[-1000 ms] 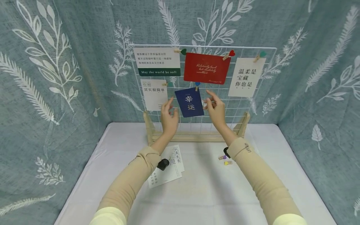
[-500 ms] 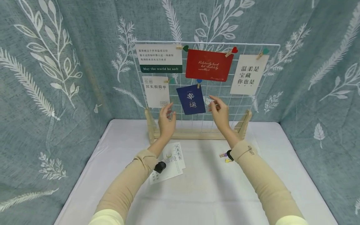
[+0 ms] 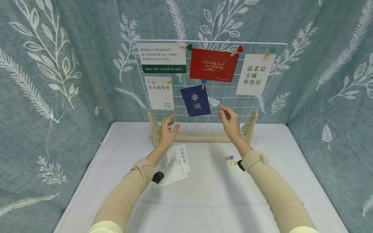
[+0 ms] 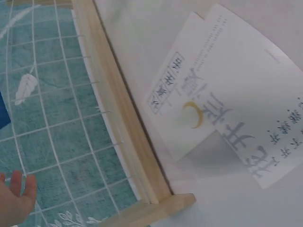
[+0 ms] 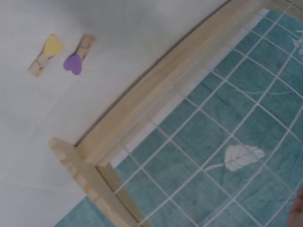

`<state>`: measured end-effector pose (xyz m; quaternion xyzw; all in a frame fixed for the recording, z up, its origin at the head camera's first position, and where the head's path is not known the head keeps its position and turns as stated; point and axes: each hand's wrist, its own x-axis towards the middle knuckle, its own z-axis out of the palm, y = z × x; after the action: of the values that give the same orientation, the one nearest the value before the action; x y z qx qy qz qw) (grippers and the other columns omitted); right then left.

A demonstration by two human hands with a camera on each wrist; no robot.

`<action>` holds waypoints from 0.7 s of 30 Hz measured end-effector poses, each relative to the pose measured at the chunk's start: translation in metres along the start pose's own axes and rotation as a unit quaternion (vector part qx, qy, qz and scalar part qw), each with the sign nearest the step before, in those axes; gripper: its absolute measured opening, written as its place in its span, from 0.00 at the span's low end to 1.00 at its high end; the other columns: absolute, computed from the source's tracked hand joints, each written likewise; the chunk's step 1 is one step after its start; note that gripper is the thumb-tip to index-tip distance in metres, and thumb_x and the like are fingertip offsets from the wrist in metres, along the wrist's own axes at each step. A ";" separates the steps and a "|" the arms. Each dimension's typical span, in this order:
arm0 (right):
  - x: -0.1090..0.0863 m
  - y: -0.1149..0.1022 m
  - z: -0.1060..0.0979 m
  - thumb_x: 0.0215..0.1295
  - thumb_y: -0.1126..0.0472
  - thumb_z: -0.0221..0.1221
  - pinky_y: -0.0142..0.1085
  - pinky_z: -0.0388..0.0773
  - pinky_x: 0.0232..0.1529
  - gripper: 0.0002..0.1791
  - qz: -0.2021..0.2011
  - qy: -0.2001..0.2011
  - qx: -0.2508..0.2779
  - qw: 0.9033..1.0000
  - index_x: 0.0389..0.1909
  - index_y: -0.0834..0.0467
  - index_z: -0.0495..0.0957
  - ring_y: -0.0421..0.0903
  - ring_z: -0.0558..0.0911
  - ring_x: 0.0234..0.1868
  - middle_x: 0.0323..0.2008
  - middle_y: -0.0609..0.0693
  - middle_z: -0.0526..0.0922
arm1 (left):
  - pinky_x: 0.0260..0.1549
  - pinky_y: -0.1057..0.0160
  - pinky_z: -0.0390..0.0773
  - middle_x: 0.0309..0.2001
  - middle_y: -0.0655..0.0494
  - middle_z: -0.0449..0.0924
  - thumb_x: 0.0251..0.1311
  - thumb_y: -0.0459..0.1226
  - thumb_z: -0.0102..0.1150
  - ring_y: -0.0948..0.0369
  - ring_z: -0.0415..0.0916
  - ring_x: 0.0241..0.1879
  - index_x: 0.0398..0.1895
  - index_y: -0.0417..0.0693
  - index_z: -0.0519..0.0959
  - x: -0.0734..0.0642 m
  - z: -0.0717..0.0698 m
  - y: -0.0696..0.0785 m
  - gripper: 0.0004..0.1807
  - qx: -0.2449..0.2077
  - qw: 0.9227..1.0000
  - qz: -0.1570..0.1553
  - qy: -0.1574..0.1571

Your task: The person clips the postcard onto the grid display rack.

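A dark blue card (image 3: 201,110) with pale characters hangs slightly tilted on a white wire grid (image 3: 214,119), under a clothespin with a blue heart (image 3: 204,82). Lower left of it is my left hand (image 3: 167,133), fingers spread and nothing in them, just below a white card (image 3: 159,98). My right hand (image 3: 231,124) hovers right of the blue card, apart from it, with fingers loosely bent and nothing visible in them. Only fingers of the left hand (image 4: 18,201) show in the left wrist view; a sliver of the right hand (image 5: 297,213) edges the right wrist view.
A green-banded card (image 3: 163,58), a red card (image 3: 214,64) and another white card (image 3: 254,74) hang above. The grid stands in a wooden base (image 3: 201,138). Overlapping postcards (image 4: 246,90) lie on the table; purple (image 5: 73,64) and yellow (image 5: 53,46) heart clothespins lie at right.
Both hands have drawn down and away from the blue card, the left one down-left and the right one down-right. The card stays hanging in its clothespin.
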<state>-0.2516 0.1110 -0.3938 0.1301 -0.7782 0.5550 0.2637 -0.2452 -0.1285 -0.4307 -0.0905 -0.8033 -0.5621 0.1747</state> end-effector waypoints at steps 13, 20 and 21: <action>-0.025 0.045 -0.015 0.68 0.67 0.51 0.19 0.70 0.30 0.12 0.025 -0.031 -0.063 0.997 0.47 0.69 0.78 0.30 0.73 0.29 0.35 0.66 0.83 | 0.61 0.42 0.66 0.62 0.35 0.63 0.62 0.35 0.57 0.38 0.64 0.60 0.63 0.34 0.64 -0.023 -0.026 -0.040 0.27 0.091 0.991 -0.022 -0.098; -0.043 0.060 -0.021 0.67 0.67 0.52 0.23 0.71 0.29 0.12 0.023 -0.051 -0.107 0.993 0.45 0.68 0.79 0.49 0.78 0.32 0.33 0.63 0.83 | 0.64 0.38 0.59 0.67 0.33 0.55 0.63 0.37 0.55 0.35 0.55 0.66 0.67 0.35 0.57 -0.043 -0.039 -0.062 0.32 0.143 0.975 -0.089 -0.147; -0.046 0.063 -0.023 0.66 0.67 0.53 0.24 0.72 0.29 0.12 0.018 -0.053 -0.114 0.992 0.45 0.68 0.79 0.50 0.79 0.32 0.32 0.63 0.83 | 0.65 0.38 0.56 0.68 0.31 0.53 0.63 0.37 0.55 0.35 0.52 0.67 0.68 0.34 0.56 -0.046 -0.041 -0.064 0.33 0.143 0.972 -0.099 -0.156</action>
<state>-0.2389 0.1499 -0.4633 0.1142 -0.8513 0.4599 0.2252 -0.2177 -0.1865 -0.4912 -0.0717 -0.8977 -0.4347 0.0018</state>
